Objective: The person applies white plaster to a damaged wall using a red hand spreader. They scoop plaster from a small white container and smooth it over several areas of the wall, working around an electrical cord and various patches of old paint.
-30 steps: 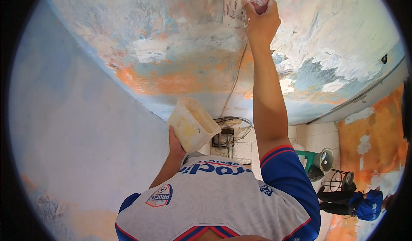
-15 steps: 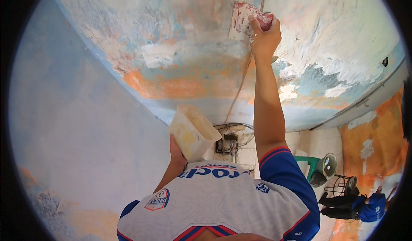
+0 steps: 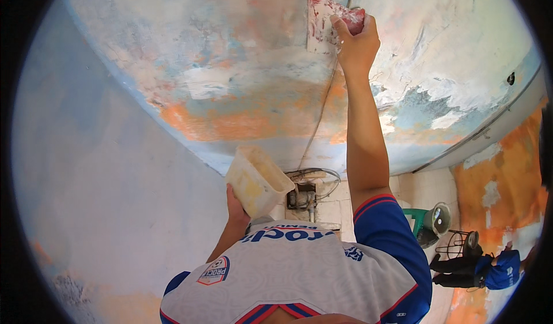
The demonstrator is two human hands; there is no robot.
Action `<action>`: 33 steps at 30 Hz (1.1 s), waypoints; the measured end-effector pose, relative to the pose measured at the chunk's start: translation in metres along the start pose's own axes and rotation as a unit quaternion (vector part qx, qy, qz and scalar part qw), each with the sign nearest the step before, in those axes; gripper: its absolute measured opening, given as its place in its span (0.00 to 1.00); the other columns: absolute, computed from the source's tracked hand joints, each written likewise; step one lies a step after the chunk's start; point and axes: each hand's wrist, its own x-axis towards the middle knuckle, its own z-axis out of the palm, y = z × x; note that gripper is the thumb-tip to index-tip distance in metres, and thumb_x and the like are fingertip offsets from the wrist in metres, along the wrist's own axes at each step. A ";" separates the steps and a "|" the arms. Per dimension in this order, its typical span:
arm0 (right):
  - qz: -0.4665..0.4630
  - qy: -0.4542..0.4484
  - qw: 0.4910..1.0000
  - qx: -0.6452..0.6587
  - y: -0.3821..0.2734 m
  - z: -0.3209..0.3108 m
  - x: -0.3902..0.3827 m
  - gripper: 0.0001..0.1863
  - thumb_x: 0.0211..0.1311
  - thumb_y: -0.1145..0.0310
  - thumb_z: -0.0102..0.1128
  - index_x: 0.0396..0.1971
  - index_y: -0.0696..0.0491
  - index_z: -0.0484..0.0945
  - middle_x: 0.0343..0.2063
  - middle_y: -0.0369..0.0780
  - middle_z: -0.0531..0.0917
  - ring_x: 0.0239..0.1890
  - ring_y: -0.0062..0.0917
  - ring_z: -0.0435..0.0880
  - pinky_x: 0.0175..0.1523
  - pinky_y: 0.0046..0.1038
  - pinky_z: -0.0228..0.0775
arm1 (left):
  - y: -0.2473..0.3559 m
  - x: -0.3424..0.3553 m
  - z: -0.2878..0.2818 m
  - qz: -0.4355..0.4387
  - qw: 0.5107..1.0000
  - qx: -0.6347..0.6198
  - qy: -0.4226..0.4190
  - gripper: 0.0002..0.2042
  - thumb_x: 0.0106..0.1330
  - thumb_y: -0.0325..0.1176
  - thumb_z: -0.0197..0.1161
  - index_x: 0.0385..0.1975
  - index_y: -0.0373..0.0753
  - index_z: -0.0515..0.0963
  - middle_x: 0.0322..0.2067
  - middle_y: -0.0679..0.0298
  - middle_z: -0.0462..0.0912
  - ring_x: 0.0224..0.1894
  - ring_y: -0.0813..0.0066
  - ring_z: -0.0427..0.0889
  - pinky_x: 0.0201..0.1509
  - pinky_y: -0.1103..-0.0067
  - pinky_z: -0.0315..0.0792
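Observation:
My right hand is raised far ahead and closed round the red handle of a putty knife. Its wide, flat blade is smeared with white filler and lies against the patchy wall, beside a dark vertical line. White smears also show on my right thumb. Lower down and to the left, my left hand grips the side of a rectangular off-white plastic tub, tilted and held near my chest. Pale residue coats the tub's inner walls; its bottom is hidden.
Behind the tub, a wall recess holds a pipe and loose black cables. At the right stand a green plastic chair, a bucket and a metal-framed stool. A person in a blue shirt is at the far right.
The putty knife has shifted slightly up the wall in my right hand, and its blade sits a little straighter. My left hand still holds the tub. The whole view has moved slightly.

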 end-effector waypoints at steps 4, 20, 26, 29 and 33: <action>0.012 -0.016 1.000 -0.021 0.017 -0.013 -0.010 0.20 0.55 0.62 0.75 0.38 0.58 0.77 0.27 0.38 0.83 0.28 0.21 0.78 0.37 0.26 0.72 | -0.001 -0.001 0.008 -0.017 1.000 -0.010 0.013 0.32 0.79 0.57 0.30 0.72 0.40 0.59 0.68 0.55 0.68 0.68 0.54 0.69 0.71 0.58 0.65; -0.343 0.000 0.907 -0.246 -0.050 -0.012 -0.039 0.10 0.66 0.79 0.57 0.45 0.55 0.79 0.37 0.42 0.81 0.36 0.35 0.81 0.40 0.32 0.75 | 0.008 0.001 -0.024 0.017 0.998 -0.052 -0.026 0.32 0.79 0.57 0.28 0.72 0.41 0.58 0.69 0.56 0.67 0.69 0.54 0.68 0.72 0.58 0.65; -0.297 -0.004 0.929 -0.219 -0.047 0.002 -0.060 0.12 0.65 0.80 0.56 0.47 0.53 0.79 0.34 0.42 0.80 0.35 0.38 0.80 0.39 0.37 0.73 | 0.018 0.007 -0.018 0.010 0.999 0.001 -0.042 0.32 0.79 0.57 0.29 0.72 0.41 0.58 0.68 0.56 0.67 0.69 0.55 0.68 0.72 0.59 0.64; -0.261 0.022 0.948 -0.181 -0.055 0.015 -0.054 0.12 0.67 0.79 0.55 0.48 0.54 0.78 0.33 0.42 0.80 0.36 0.37 0.81 0.39 0.36 0.73 | 0.026 0.013 -0.027 -0.014 1.000 -0.007 -0.026 0.31 0.80 0.56 0.29 0.72 0.41 0.59 0.68 0.55 0.67 0.69 0.55 0.67 0.72 0.60 0.64; -0.256 0.032 0.946 -0.195 -0.040 0.024 -0.039 0.11 0.69 0.78 0.53 0.49 0.55 0.77 0.32 0.44 0.82 0.32 0.34 0.83 0.36 0.32 0.73 | 0.039 0.024 -0.037 -0.032 0.998 -0.005 -0.045 0.31 0.80 0.56 0.30 0.71 0.40 0.59 0.67 0.55 0.68 0.68 0.55 0.68 0.71 0.60 0.65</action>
